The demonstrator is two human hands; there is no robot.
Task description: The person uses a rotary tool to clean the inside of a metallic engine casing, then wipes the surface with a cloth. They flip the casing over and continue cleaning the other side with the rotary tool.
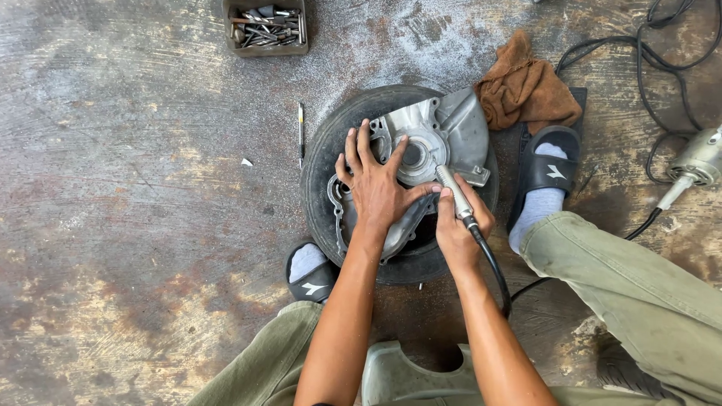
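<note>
Item: grey metal engine cover [440,139], lying on the black tyre [320,162] between your feet; your left hand [376,188] spread flat, pressing it; your right hand [455,229] wrapped around the flexible-shaft grinding handpiece [453,190], tip at the cover's lower edge; grinding apparently mid-course, finished extent indiscernible.

The left hand [374,186] covers the middle of the grey metal casing [440,139], and the tip of the flexible-shaft grinder handpiece [453,192] is hidden between this hand and the right hand [459,225]. The casing hides most of the black tyre [323,158] beneath it. The bits in the tray [265,46] are too small to tell apart, its top is cut by the upper edge, and the motor unit [699,159] runs off the right edge.
</note>
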